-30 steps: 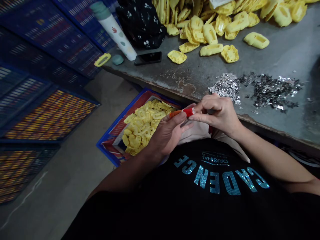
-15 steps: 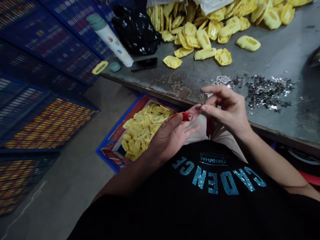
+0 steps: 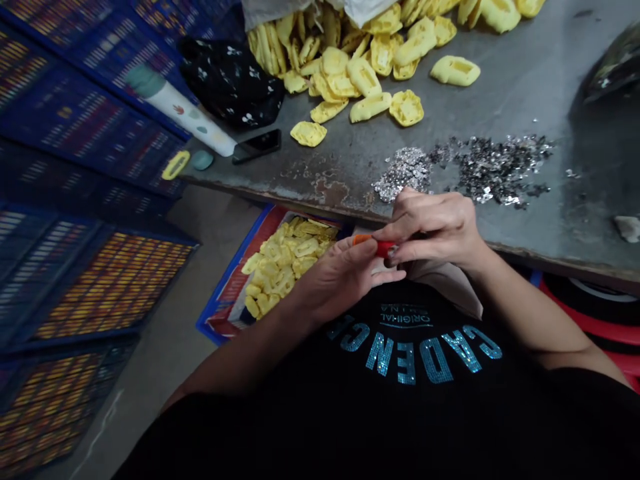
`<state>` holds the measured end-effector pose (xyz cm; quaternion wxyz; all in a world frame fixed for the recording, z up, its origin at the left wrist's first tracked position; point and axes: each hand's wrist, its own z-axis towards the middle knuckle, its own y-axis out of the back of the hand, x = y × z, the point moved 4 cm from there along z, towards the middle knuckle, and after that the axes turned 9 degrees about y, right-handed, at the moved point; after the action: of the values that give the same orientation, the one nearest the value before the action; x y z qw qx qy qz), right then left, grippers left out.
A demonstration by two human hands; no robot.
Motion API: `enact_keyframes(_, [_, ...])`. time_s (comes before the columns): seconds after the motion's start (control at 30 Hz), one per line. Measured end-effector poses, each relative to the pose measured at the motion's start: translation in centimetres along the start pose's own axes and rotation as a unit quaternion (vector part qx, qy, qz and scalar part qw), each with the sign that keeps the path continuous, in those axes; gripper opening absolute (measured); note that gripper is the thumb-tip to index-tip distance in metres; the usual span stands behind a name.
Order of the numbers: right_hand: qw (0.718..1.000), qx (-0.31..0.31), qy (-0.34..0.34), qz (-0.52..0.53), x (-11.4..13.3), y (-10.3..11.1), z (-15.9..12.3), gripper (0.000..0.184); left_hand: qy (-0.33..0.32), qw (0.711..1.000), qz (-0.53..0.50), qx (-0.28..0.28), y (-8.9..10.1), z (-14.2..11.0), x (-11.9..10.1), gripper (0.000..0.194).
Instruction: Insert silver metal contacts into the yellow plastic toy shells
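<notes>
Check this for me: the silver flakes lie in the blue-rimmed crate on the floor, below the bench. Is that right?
No: the head view shows the silver flakes lying on the bench itself. The blue-rimmed crate on the floor below it holds yellow moulded pieces.

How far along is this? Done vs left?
Looks done: possibly the flat yellow pieces in the crate on the floor, though their finish can't be told. In hand: a small red-and-orange tube, held between the left hand and right hand. Left: apparently the yellow heap and silver flakes on the table.
</notes>
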<state>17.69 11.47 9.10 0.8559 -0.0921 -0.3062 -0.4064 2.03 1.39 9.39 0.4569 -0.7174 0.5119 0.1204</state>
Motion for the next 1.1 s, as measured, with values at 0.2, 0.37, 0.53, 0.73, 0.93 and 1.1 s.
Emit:
enact_keyframes(0.2, [0.984,-0.098,-0.064,0.131,-2.3,2.6,-3.2,0.037,0.032,0.999,0.01,0.02,-2.8,3.1,0.3,0.034])
enact_keyframes(0.37, [0.973,-0.143,-0.077,0.165,-2.9,4.4,-4.3,0.031,0.057,0.997,0.029,0.031,-4.5,5.3,0.1,0.036])
enact_keyframes(0.53, [0.927,-0.212,-0.192,0.242,-2.3,5.8,-5.6,0.031,0.07,0.996,0.029,0.055,-5.7,7.6,-0.3,0.03])
enact_keyframes(0.73, [0.915,-0.209,-0.21,0.274,-2.0,7.2,-5.8,0.026,0.057,0.996,0.053,0.052,-6.3,10.1,-0.3,0.033])
enact_keyframes(0.93, [0.908,-0.285,-0.236,0.195,-2.5,7.8,-7.1,0.03,0.017,0.998,0.043,0.037,-6.2,11.2,-0.6,0.034])
enact_keyframes(1.1, [0.917,-0.28,-0.257,0.119,-1.5,6.6,-6.3,0.032,-0.025,0.998,0.045,0.038,-4.6,10.6,-1.2,0.028])
